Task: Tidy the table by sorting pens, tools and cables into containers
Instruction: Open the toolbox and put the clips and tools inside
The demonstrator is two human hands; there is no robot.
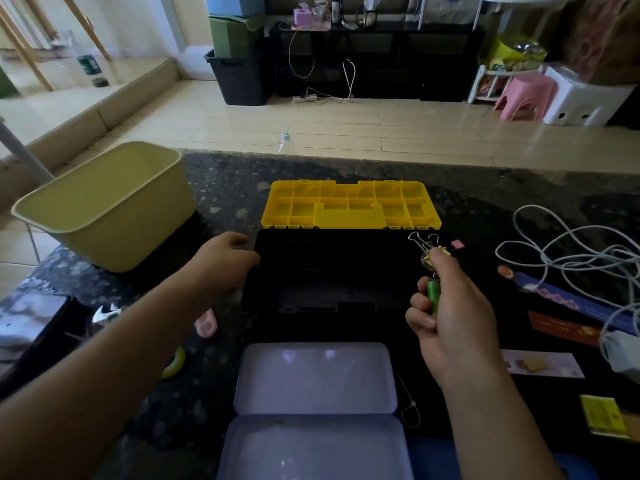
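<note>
Head camera: right hand (453, 317) pinches a gold metal binder clip (431, 251) and green plastic cylinder (433, 297) above the right end of an open black plastic toolbox (332, 271); left hand (225, 261) curls over its left rim; tangled white cable (620, 263) lies further right.

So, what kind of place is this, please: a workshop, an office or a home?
Most likely a home living room. A pale tiled floor runs to a low black cabinet carrying bottles and household bits, with stacked storage bins and a pink plastic stool near it.
</note>
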